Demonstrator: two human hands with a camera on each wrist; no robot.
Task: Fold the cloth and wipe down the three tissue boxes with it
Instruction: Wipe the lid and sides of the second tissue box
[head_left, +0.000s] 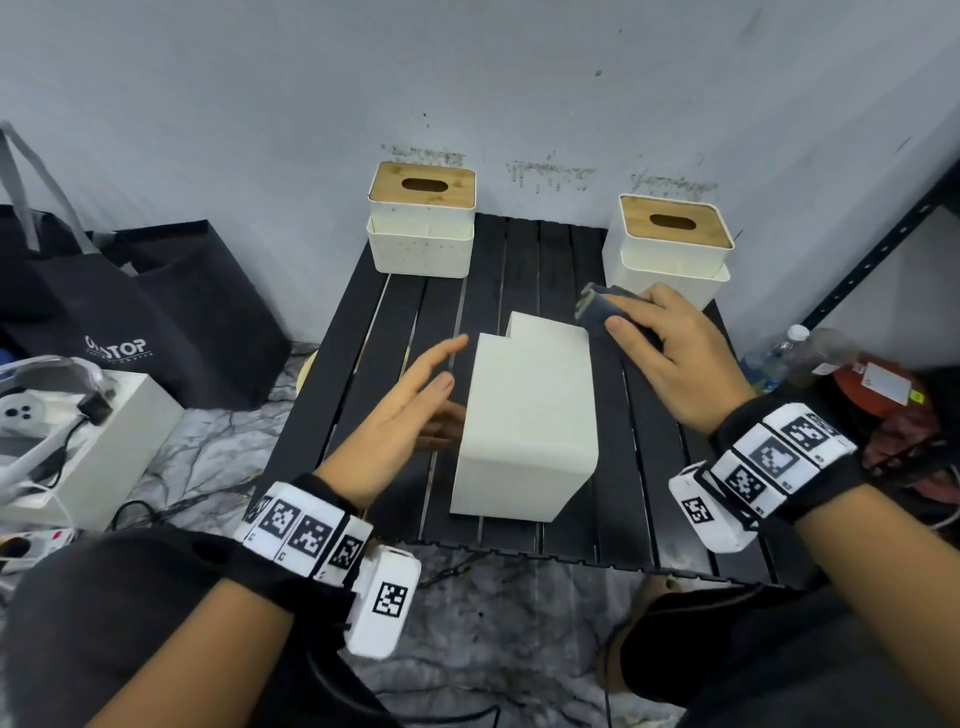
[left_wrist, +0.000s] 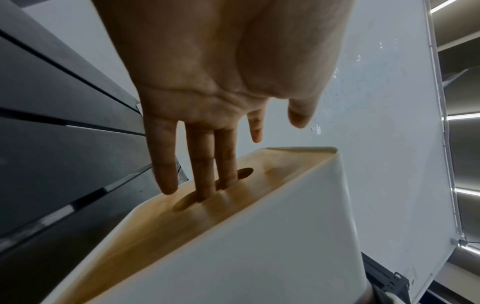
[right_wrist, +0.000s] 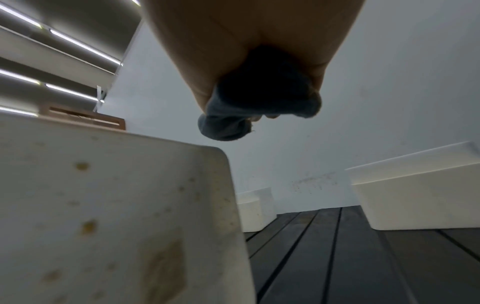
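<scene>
Between the hands, a white tissue box (head_left: 524, 426) lies tipped over, the left hand (head_left: 400, 415) flat with two fingers (left_wrist: 205, 164) in its slot, the right hand (head_left: 670, 343) squeezing a dark cloth (head_left: 602, 312).

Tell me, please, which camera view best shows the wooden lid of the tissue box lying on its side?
The left wrist view: the wooden lid fills the frame, two fingers of the left hand reaching into its slot. The head view shows only that box's white sides. The right wrist view shows only a stained white face.
</scene>
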